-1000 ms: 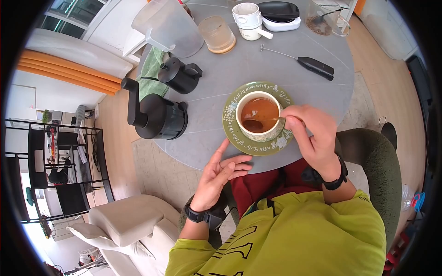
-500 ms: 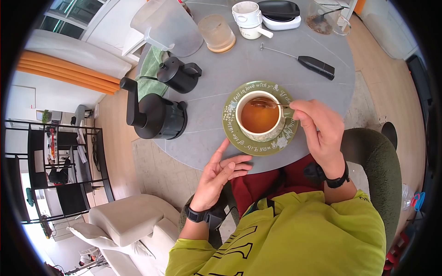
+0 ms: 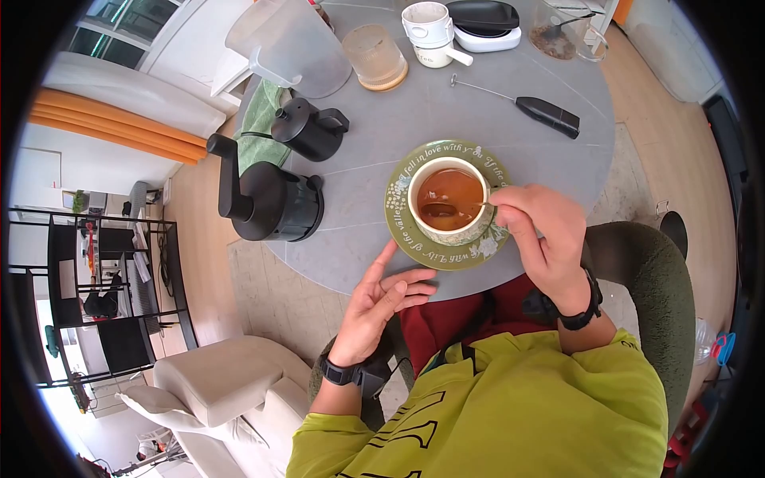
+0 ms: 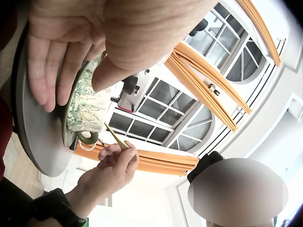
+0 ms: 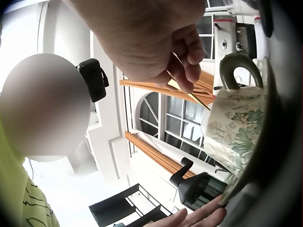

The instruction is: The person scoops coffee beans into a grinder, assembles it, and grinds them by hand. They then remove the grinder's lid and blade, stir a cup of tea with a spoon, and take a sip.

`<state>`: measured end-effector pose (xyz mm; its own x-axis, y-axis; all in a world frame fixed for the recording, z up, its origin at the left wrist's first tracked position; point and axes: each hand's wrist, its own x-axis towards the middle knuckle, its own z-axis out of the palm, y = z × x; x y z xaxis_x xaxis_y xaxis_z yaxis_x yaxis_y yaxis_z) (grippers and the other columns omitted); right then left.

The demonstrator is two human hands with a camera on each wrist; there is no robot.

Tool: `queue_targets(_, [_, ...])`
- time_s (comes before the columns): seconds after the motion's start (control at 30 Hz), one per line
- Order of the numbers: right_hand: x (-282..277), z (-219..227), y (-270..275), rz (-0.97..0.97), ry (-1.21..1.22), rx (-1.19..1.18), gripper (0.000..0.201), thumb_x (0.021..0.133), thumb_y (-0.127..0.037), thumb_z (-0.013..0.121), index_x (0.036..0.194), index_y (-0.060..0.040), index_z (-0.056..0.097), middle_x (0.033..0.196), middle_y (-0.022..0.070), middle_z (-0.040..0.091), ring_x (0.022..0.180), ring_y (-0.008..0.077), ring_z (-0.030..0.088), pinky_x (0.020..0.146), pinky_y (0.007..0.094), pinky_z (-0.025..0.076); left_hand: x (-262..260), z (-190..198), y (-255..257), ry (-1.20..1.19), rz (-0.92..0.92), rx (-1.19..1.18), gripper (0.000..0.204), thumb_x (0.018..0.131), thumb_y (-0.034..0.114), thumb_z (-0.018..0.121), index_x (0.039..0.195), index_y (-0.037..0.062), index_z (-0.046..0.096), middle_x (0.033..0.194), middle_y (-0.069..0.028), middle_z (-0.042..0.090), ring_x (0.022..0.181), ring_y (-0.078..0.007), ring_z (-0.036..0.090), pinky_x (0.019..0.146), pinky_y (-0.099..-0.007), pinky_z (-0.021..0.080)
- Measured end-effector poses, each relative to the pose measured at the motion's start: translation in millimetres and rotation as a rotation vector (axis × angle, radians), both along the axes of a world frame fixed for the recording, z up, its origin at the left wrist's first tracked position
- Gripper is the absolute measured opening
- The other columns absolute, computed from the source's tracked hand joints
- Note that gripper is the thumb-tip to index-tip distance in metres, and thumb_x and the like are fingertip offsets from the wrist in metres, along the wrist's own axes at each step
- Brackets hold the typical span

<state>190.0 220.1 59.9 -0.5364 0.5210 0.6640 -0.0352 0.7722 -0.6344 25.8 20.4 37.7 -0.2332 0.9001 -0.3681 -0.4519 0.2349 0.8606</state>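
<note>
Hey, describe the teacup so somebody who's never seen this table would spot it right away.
Start from the grey table and find, near its edge, the green saucer with white lettering. The teacup stands on it, holding brown liquid, with the right hand beside it pinching a spoon. Its floral outside and green loop handle set it apart from the black pitcher nearby.

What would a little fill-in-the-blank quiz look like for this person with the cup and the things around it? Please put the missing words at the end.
1. The right grip pinches a slim ____ that dips into the liquid.
2. The cup stands on a green, lettered ____.
3. The handheld frother lies on the grey ____.
4. The left grip is holding ____.

Missing words: spoon; saucer; table; nothing.
</note>
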Motion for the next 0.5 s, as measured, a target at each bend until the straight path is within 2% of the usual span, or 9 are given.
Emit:
queue_targets(0.3, [1,-4,6,-0.077,0.004,0.076,0.018,0.081,0.003,0.067,0.098,-0.0008,0.068,0.069,0.0112,0.061,0.056,0.0256,0.058,0.051,0.0337,0.044,0,0,0,-0.002,-0.002,-0.001,0.064,0.103,0.013,0.046,0.156,0.0047,0.012,0.129,-0.0278,0.057,0.113,-0.0319,0.063,0.096,-0.0402,0.051])
queue_targets(0.5, [10,4,6,-0.139,-0.044,0.073,0.010,0.083,0.002,0.067,0.093,-0.0004,0.067,0.069,0.0101,0.061,0.056,0.0254,0.058,0.051,0.0323,0.042,-1,-1,-1,-0.004,-0.003,0.002,0.063,0.103,0.013,0.046,0.156,0.0051,0.012,0.129,-0.0281,0.057,0.113,-0.0318,0.062,0.096,-0.0403,0.051])
